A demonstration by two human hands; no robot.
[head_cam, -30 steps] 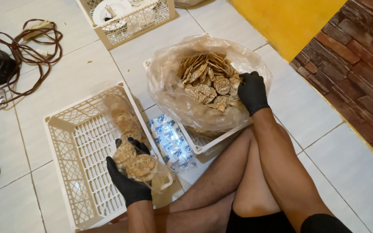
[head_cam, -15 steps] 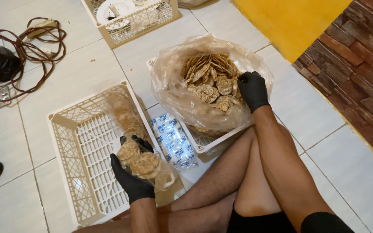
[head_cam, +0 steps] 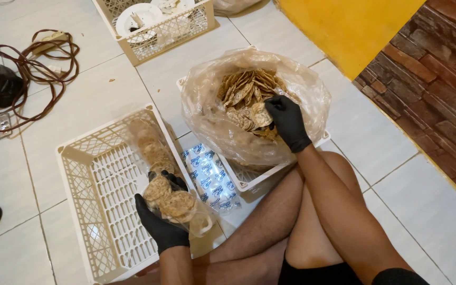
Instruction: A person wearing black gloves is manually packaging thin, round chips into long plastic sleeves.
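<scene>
I saw a long clear bag of crackers point(head_cam: 160, 174) as the thing in hand: it lay over the near right corner of a cream crate point(head_cam: 88, 211), its long axis running from the lower right up and away to the left, the filled end toward me and the thin end pointing into the crate. My left hand point(head_cam: 162, 224), in a black glove, was closed around the filled end, fingers wrapped over the round crackers inside. My right hand point(head_cam: 287, 121), also gloved, was well apart from it, down in a big plastic sack of crackers point(head_cam: 238, 97), pinching one cracker point(head_cam: 261, 113) between its fingertips. That sack sat in a second crate. Between the two crates lay a strip of small blue-and-white sachets point(head_cam: 210, 177) on the white tile floor point(head_cam: 96, 95). Farther left, a tangle of brown cable point(head_cam: 32, 68) lay on the tiles.
</scene>
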